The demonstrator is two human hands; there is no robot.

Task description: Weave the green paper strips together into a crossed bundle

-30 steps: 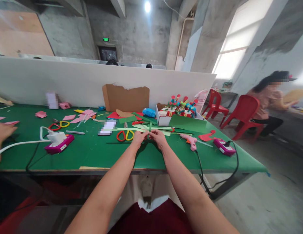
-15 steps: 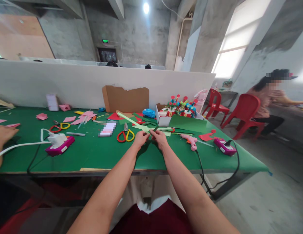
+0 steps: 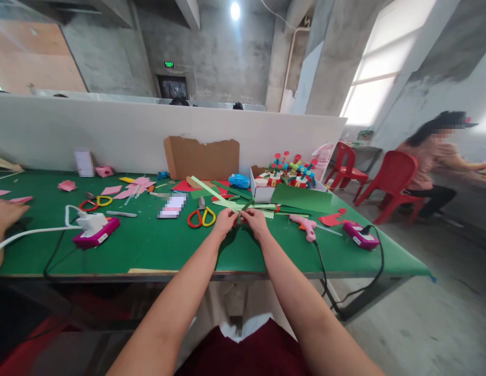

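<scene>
My left hand [image 3: 224, 221] and my right hand [image 3: 254, 221] meet over the green table [image 3: 156, 250], both pinched on crossed green paper strips [image 3: 211, 192]. One light green strip slants up and to the left from my fingers; a darker one pokes up between the hands. Red-and-yellow scissors [image 3: 200, 216] lie just left of my left hand. More green strips and a green sheet [image 3: 301, 198] lie behind the hands.
A pink glue gun [image 3: 305, 226] and a magenta power strip [image 3: 356, 234] with black cable lie right. Another power strip [image 3: 96, 231] sits left, near another person's hand [image 3: 6, 214]. A white box of coloured figures [image 3: 284, 177], cardboard, pink scraps; a seated person at right on red chairs.
The light green strip swung from lying flat across the table to slanting up and left. My hands stayed together in about the same place.
</scene>
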